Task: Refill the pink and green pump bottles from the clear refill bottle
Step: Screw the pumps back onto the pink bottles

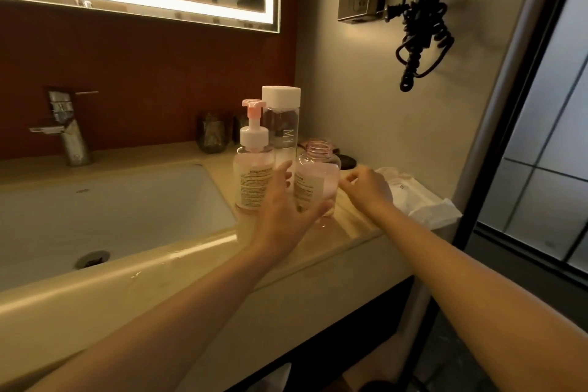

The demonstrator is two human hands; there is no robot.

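A pink pump bottle (253, 181) with its white-and-pink pump on stands on the counter right of the sink. Behind it is the tall clear refill bottle (281, 127), closed with a white cap. To the right stands a second pinkish bottle (318, 169) with an open neck and no pump. My left hand (286, 204) wraps this open bottle, fingers on its left side and thumb across its lower front. Just right of it, my right hand (366, 189) hovers with loosely curled fingers that hold nothing. No bottle looks green in this light.
The white sink basin (111, 216) and chrome faucet (68, 134) lie to the left. White tissue (420, 200) lies at the counter's right end. Dark glass cups (213, 135) and a small black object (346, 161) stand near the back wall. A hair dryer's coiled cord (420, 41) hangs above.
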